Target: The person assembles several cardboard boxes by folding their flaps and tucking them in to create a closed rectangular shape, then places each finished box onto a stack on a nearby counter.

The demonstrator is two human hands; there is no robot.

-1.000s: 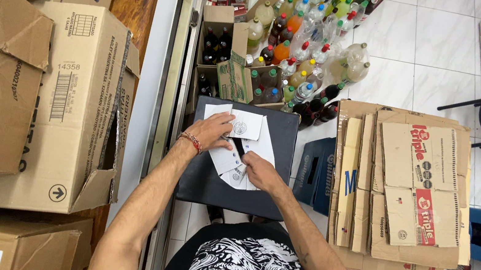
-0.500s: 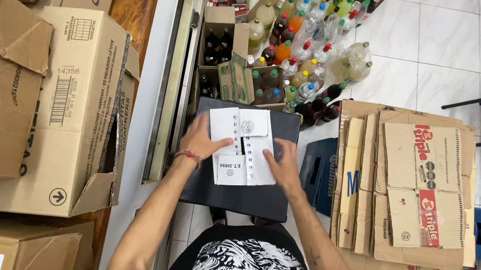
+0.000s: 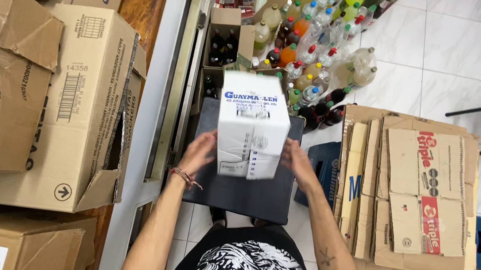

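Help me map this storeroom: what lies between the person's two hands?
In the head view, a white carton with blue print sits between the left hand and right hand, gripped at its sides above a dark stool top.

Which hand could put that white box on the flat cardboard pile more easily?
Probably the right hand. It holds the white box on the side facing the flattened cardboard stack. The left hand is on the far side, by the big brown cartons.
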